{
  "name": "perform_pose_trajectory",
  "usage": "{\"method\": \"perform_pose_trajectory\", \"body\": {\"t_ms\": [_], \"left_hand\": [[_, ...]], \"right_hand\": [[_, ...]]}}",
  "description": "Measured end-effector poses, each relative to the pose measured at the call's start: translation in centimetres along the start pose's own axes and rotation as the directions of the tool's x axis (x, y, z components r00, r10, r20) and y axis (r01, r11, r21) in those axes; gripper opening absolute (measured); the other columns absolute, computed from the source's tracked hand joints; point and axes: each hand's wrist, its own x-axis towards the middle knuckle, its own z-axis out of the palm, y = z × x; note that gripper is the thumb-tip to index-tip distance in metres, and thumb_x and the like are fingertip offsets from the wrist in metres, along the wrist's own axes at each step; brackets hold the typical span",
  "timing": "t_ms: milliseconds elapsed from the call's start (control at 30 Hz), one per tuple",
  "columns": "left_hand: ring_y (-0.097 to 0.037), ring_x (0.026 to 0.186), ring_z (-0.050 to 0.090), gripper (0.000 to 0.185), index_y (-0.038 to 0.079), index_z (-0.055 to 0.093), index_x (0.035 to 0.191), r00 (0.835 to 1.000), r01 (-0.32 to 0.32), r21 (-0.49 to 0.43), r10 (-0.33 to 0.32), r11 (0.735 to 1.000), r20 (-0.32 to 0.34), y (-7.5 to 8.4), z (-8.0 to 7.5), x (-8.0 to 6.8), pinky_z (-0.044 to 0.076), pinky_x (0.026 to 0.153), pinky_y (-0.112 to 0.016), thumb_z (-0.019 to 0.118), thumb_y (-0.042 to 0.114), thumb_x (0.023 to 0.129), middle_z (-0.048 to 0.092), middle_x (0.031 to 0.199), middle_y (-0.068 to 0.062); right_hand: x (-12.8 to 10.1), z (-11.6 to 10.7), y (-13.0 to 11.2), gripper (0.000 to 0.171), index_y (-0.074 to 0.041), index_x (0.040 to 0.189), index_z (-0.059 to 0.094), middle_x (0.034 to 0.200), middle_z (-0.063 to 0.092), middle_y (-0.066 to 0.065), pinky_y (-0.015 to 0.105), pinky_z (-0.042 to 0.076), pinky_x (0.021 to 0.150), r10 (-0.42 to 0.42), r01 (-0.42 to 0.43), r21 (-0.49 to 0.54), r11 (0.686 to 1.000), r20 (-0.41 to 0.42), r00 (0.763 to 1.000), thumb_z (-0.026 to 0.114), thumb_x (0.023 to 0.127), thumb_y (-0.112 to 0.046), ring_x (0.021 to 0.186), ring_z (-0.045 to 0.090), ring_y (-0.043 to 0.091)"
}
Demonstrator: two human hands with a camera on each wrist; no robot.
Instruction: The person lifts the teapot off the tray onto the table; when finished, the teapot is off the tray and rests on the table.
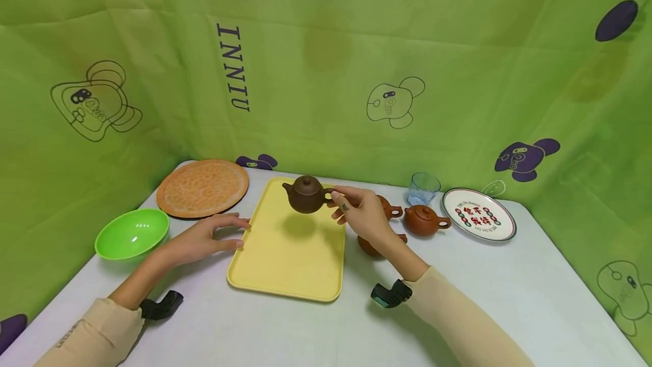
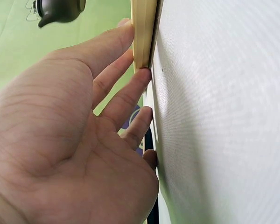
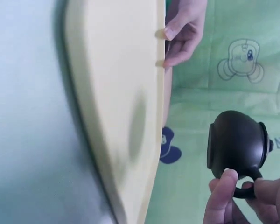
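My right hand (image 1: 363,213) pinches a dark brown teapot (image 1: 307,197) by its handle, thumb against fingers. The lidded pot hangs above the far part of a yellow tray (image 1: 285,265), its spout towards the left. A shadow falls on the tray below it. My left hand (image 1: 200,239) touches the tray's left rim with its thumb and fingertips, the fingers loosely extended. In the left wrist view, the fingers (image 2: 126,100) lie along the rim, close to the white table. Partly hidden behind my right hand and forearm are two reddish-brown teapots (image 1: 370,247).
Right of these stands another reddish-brown teapot (image 1: 425,221), with a clear glass (image 1: 424,188) behind it and a white plate (image 1: 479,214) with red lettering beyond. On the left are a green bowl (image 1: 133,235) and an orange round mat (image 1: 204,187). Green cloth walls enclose the table.
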Motion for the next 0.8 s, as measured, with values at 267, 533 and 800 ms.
{"method": "perform_pose_trajectory", "body": {"t_ms": [267, 533, 800], "left_hand": [[-0.053, 0.157, 0.031, 0.039, 0.016, 0.072, 0.132, 1.000, 0.008, 0.009, -0.008, 1.000, 0.000, 0.0, 0.1, 0.0, 0.027, 0.123, -0.074, 0.079, 0.030, 0.096, 0.064, 0.152, -0.013], [-0.052, 0.159, 0.029, 0.039, 0.018, 0.072, 0.132, 1.000, 0.026, 0.005, -0.026, 1.000, -0.003, -0.4, 0.1, -0.1, 0.025, 0.125, -0.074, 0.080, 0.032, 0.096, 0.064, 0.152, -0.011], [-0.051, 0.159, 0.028, 0.041, 0.019, 0.071, 0.133, 0.999, 0.045, 0.022, -0.045, 0.999, 0.000, -0.1, 0.1, 0.0, 0.024, 0.125, -0.074, 0.079, 0.034, 0.096, 0.063, 0.154, -0.009]], "right_hand": [[-2.1, -2.4, 0.7, 0.036, -0.004, 0.139, 0.068, 0.111, 0.079, 0.028, 0.027, 0.065, 0.066, 0.025, -0.026, 0.010, 1.000, 0.013, 1.000, 0.063, 0.108, -0.021, 0.074, 0.076, 0.013], [-3.8, -4.9, 1.1, 0.034, -0.004, 0.136, 0.070, 0.108, 0.080, 0.025, 0.027, 0.065, 0.069, 0.072, -0.072, 0.000, 0.997, -0.006, 0.997, 0.064, 0.108, -0.022, 0.075, 0.077, 0.016], [-5.9, -7.7, 1.4, 0.041, -0.002, 0.140, 0.067, 0.114, 0.078, 0.028, 0.029, 0.066, 0.068, 0.078, -0.079, -0.008, 0.997, -0.078, 0.994, 0.063, 0.108, -0.027, 0.072, 0.075, 0.008]]}}
